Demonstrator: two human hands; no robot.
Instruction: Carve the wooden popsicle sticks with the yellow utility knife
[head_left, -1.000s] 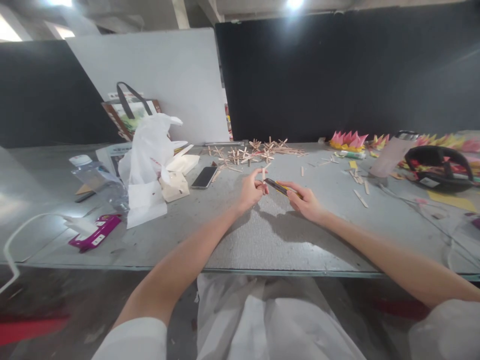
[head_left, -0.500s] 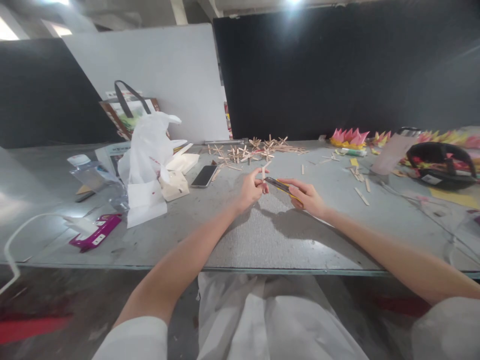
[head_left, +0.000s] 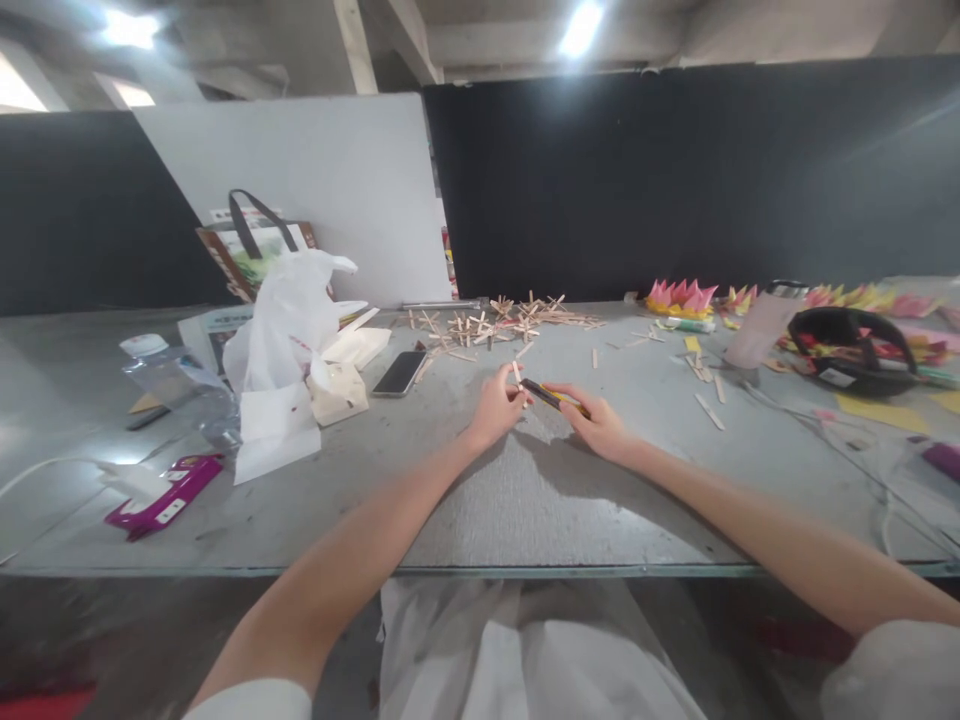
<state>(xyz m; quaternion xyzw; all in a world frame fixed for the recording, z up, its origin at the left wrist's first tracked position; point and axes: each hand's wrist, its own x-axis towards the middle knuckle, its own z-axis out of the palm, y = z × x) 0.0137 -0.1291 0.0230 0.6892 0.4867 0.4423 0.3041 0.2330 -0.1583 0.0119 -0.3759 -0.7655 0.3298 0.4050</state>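
Note:
My left hand (head_left: 495, 408) pinches a short wooden stick (head_left: 517, 373) upright over the middle of the grey table (head_left: 525, 490). My right hand (head_left: 596, 422) grips a yellow and black utility knife (head_left: 551, 396) whose tip meets the stick just right of my left fingers. Behind the hands lies a heap of glued wooden stick crosses (head_left: 495, 320), with loose sticks (head_left: 708, 410) scattered to the right.
A phone (head_left: 397, 372), a white plastic bag (head_left: 281, 320), a plastic bottle (head_left: 176, 385) and a magenta tool (head_left: 154, 496) lie at the left. Pink and yellow paper flowers (head_left: 679, 296), a cup (head_left: 761, 325) and a black basket (head_left: 851, 345) stand at the right.
The camera tilted up a little, so everything sits lower in view. Both hands stay together with the knife tip at the stick, and the left fingers have curled in more.

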